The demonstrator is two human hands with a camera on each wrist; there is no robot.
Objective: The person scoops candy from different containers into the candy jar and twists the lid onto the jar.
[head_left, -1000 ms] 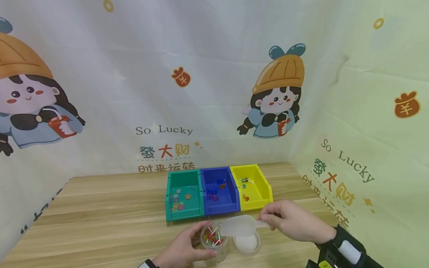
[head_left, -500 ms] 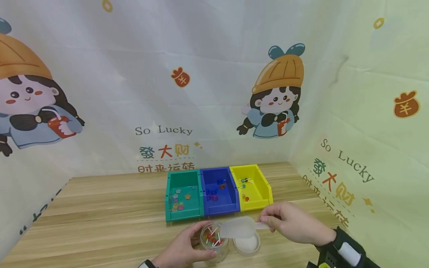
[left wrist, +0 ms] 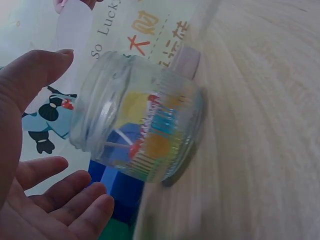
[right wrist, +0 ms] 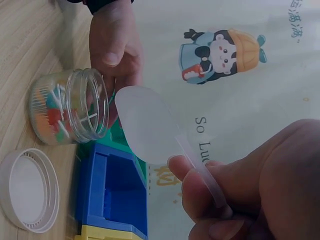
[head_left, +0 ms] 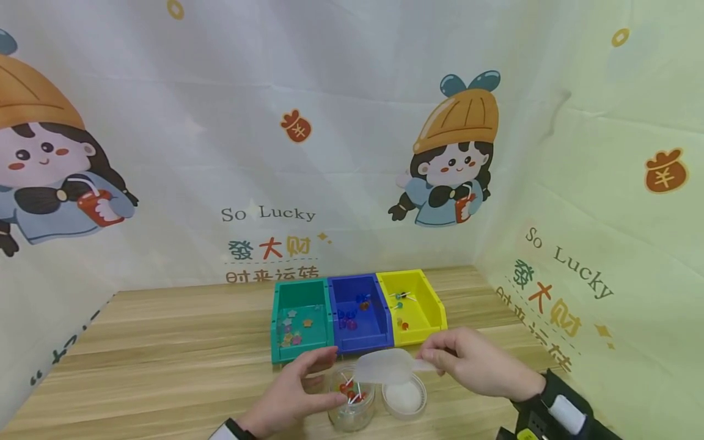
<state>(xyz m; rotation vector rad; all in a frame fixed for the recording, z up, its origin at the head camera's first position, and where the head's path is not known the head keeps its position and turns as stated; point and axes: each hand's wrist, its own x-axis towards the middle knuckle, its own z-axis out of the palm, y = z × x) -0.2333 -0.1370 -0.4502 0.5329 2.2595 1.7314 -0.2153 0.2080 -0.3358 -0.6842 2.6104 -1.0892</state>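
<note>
My right hand (head_left: pixel 462 360) pinches the handle of a translucent white plastic scoop (head_left: pixel 385 366), as the right wrist view also shows. Its blade (right wrist: pixel 147 125) overlaps the mouth of an open clear jar (head_left: pixel 352 415) in the head view. Inside the jar lie several small lollipop-shaped pieces (head_left: pixel 352 391) with red or green heads and white sticks. The left hand (head_left: pixel 291 391) is beside the jar, thumb and fingers spread. In the left wrist view its fingers (left wrist: pixel 90 210) stand apart from the glass. A white round lid (head_left: pixel 404 397) lies on the table, right of the jar.
Behind the jar stand three joined bins. The green bin (head_left: pixel 302 353) holds star-shaped pieces, the blue bin (head_left: pixel 365 345) small dark and purple pieces, and the yellow bin (head_left: pixel 434 333) lollipop-shaped pieces. A printed cloth (head_left: pixel 352 183) hangs behind the wooden table (head_left: pixel 181 354).
My left hand has let go of the jar and drawn back a little to the left, fingers spreading. The right hand with the scoop has shifted slightly left and up.
</note>
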